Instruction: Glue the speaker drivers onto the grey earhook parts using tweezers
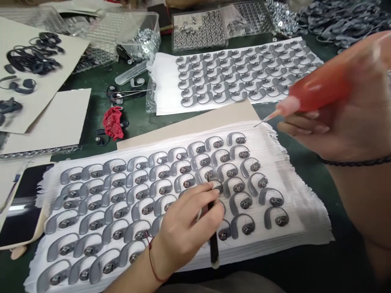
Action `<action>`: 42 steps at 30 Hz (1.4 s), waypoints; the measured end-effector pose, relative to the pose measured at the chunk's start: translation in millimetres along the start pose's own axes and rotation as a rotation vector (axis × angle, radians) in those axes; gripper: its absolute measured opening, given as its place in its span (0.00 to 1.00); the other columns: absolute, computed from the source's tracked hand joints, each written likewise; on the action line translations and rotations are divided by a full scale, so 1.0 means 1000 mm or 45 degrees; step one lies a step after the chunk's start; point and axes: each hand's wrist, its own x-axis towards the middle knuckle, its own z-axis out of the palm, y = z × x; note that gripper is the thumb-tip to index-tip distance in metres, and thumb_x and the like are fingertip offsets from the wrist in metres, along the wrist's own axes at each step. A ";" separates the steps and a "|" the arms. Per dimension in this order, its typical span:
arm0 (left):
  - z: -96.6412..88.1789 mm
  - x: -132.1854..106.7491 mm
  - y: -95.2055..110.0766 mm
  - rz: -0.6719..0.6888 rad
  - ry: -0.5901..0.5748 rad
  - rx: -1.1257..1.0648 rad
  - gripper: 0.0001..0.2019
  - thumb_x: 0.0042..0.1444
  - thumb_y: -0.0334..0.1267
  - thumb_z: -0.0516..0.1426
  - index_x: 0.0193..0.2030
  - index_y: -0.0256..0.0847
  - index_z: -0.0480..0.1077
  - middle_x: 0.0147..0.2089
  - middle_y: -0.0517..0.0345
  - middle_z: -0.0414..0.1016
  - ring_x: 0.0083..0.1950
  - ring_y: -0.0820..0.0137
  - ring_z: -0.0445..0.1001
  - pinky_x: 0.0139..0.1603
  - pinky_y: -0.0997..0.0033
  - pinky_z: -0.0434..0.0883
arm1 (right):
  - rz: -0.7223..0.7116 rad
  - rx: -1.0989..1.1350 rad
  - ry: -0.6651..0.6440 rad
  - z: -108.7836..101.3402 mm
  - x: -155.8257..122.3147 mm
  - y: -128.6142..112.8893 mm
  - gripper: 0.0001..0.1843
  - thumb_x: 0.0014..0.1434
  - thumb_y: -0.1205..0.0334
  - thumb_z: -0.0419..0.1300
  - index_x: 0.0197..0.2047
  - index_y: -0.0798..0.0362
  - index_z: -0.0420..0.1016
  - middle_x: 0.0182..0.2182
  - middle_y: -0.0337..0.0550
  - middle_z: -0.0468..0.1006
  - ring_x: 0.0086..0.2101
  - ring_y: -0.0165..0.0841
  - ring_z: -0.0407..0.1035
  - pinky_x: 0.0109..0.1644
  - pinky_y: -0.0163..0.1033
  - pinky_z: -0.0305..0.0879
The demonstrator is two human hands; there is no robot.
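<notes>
My left hand (186,228) pinches a thin black tool (213,240) like a pen, its tip down on a grey hook-shaped part (210,176) in the middle of the near white sheet (305,203). Rows of these grey parts with round metal centres cover that sheet. My right hand (345,118) is raised at the right, closed round a soft red squeeze bottle (317,87) with a fine needle nozzle (262,121) pointing left, above the sheet's far right corner.
A second white sheet (165,81) of grey parts lies behind. Clear trays of metal pieces (198,30) stand at the back. Cardboard sheets (55,118) with black parts (30,59) lie left, beside a red cloth (112,121), tweezers (125,94) and a phone (24,207).
</notes>
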 end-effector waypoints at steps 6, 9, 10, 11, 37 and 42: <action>-0.003 0.005 0.007 -0.010 -0.094 0.036 0.09 0.54 0.21 0.50 0.32 0.31 0.71 0.33 0.45 0.75 0.43 0.63 0.75 0.45 0.64 0.76 | 0.316 0.752 -0.285 0.048 0.011 0.014 0.12 0.57 0.57 0.55 0.24 0.52 0.66 0.23 0.40 0.73 0.13 0.23 0.50 0.12 0.36 0.41; -0.005 0.005 0.008 0.049 -0.063 0.059 0.07 0.53 0.21 0.53 0.32 0.31 0.71 0.33 0.45 0.75 0.44 0.62 0.75 0.46 0.64 0.76 | 0.382 0.787 -0.268 0.067 0.008 0.021 0.13 0.57 0.53 0.55 0.26 0.52 0.67 0.22 0.41 0.73 0.13 0.24 0.50 0.11 0.36 0.39; -0.004 0.006 0.007 0.067 -0.062 0.070 0.07 0.52 0.21 0.53 0.31 0.31 0.71 0.33 0.46 0.75 0.44 0.61 0.75 0.46 0.64 0.76 | 0.393 0.765 -0.231 0.072 0.005 0.024 0.14 0.57 0.52 0.55 0.26 0.52 0.66 0.21 0.40 0.72 0.13 0.24 0.50 0.10 0.35 0.39; -0.003 0.006 0.006 0.069 -0.068 0.082 0.07 0.52 0.21 0.53 0.31 0.31 0.71 0.33 0.46 0.75 0.44 0.61 0.75 0.46 0.64 0.76 | 0.388 0.733 -0.185 0.075 0.001 0.027 0.14 0.57 0.52 0.55 0.26 0.52 0.65 0.20 0.39 0.71 0.13 0.24 0.52 0.09 0.34 0.40; 0.018 0.000 -0.010 -0.006 -0.033 0.077 0.07 0.52 0.21 0.53 0.31 0.31 0.71 0.34 0.46 0.76 0.45 0.62 0.75 0.47 0.65 0.76 | -0.062 -0.001 -0.160 0.097 -0.038 0.040 0.06 0.55 0.59 0.62 0.32 0.53 0.71 0.31 0.40 0.73 0.31 0.30 0.69 0.32 0.34 0.67; 0.018 -0.001 -0.011 -0.024 -0.054 0.065 0.07 0.53 0.21 0.53 0.32 0.31 0.71 0.33 0.46 0.76 0.44 0.62 0.75 0.44 0.66 0.77 | -0.028 -0.035 -0.196 0.097 -0.038 0.038 0.08 0.56 0.58 0.62 0.31 0.53 0.72 0.31 0.41 0.74 0.31 0.31 0.69 0.35 0.36 0.68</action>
